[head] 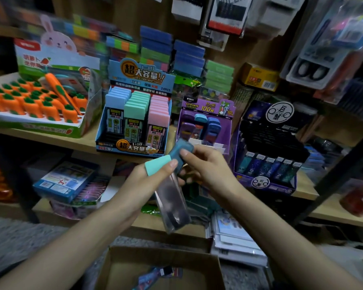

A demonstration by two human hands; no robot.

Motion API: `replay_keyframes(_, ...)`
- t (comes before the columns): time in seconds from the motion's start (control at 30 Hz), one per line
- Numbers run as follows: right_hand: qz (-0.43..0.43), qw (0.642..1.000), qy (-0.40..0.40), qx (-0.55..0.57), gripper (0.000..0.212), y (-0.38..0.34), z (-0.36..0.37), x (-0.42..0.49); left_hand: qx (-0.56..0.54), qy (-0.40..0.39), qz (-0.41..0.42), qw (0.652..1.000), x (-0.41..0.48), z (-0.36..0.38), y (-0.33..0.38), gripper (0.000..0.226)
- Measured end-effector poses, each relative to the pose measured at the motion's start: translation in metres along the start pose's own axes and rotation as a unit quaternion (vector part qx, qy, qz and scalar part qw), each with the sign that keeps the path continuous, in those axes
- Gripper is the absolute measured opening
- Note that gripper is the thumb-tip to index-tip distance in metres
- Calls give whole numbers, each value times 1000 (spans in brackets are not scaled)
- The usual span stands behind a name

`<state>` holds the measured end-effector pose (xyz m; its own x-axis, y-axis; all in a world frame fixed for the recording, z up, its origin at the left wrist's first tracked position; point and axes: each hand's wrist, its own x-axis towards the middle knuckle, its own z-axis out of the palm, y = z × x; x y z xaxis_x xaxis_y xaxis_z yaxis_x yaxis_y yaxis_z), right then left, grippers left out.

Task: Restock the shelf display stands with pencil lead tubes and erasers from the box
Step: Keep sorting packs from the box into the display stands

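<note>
Shelf (86, 141) step: seat each tube upright, cap up, in its colour-matched column. Cardboard box (216, 266) below holds a few packets, probably more tubes. Blue stand (130, 146) rows full; purple stand (205, 107) part-filled. Left hand (143, 181) grip pinches mint-capped tube (157, 165); right hand (208, 170) grip pinches teal tube (180, 152).

You are working in dim, flat indoor light with a cool cast, brightest on the blue display stand (134, 114) at centre, while the lower shelf (41, 207) beneath it sinks into shadow. Motion blur smears the hanging packs (323, 49) along the top and right edge and softens the blue-capped tube (179, 152), and the clear tube (173, 203) carries a faint sheen. Your wide lens bows the shelf lines and stretches your forearms (71, 237) toward the bottom corners.
</note>
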<state>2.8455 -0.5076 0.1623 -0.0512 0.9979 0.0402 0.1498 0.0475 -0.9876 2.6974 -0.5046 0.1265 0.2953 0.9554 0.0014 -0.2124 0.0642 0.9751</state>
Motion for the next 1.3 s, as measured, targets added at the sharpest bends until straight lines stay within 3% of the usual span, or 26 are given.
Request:
replay_keyframes(0.07,-12,998,43,50,10,-1,-7,-5,-23,18,-14,999,1,3,-2,43)
replay_keyframes(0.13,-44,993,84,67,8,-1,-15,-12,-36,48,-28,998,3,5,-1,34)
replay_keyframes(0.23,-105,983,139,53,9,3,-26,-23,-69,71,-66,993,6,7,-1,21)
replay_keyframes(0.37,-195,962,186,-44,10,20,-30,-39,-115,88,-135,980,6,19,-5,32)
replay_keyframes(0.47,-273,945,135,-119,15,39,-27,-51,-165,107,-175,965,7,26,-9,30)
replay_keyframes(0.57,-347,904,65,-242,21,57,-27,-59,-203,95,-207,952,10,32,-9,16)
replay_keyframes(0.7,-314,910,32,-269,26,62,-32,-67,-178,56,-214,959,12,43,-9,3)
replay_keyframes(0.9,-248,935,-34,-252,31,52,-44,-79,-181,65,-179,965,20,47,-12,12)
replay_keyframes(0.97,-210,960,4,-183,34,48,-45,-78,-181,54,-169,967,21,49,-13,12)
replay_keyframes(1.1,-51,985,156,-44,15,39,-50,-53,-156,3,-153,976,14,60,-10,11)
replay_keyframes(1.2,23,992,120,1,13,28,-57,-34,-141,-10,-144,979,12,63,-9,12)
replay_keyframes(1.3,19,997,75,18,6,15,-57,-21,-138,-14,-120,983,15,61,-6,11)
